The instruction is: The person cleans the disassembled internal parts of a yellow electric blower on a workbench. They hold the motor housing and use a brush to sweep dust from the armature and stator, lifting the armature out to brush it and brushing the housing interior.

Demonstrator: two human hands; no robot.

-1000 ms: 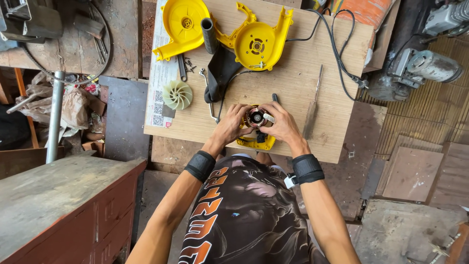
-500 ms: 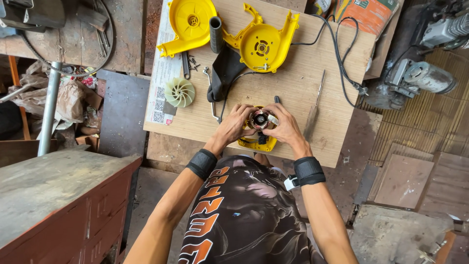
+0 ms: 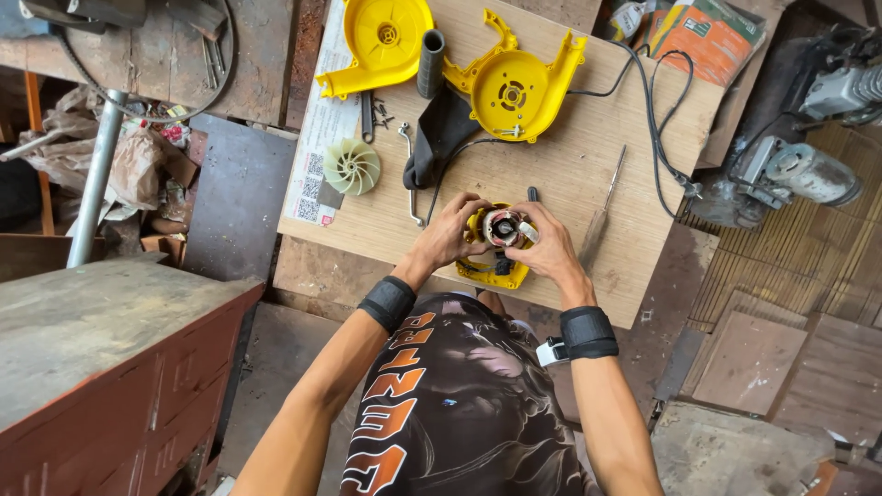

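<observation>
Head view | your left hand and right hand had fingers clamped on the motor core in its yellow housing at the worktop's near edge | step, judged: working the core | next: steady, even grip.

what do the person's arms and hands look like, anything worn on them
Both arms are bare, without sleeves or gloves. The left hand has a wide black wristband behind it. The right hand has a matching black wristband, with a small white tab at its edge.
</observation>
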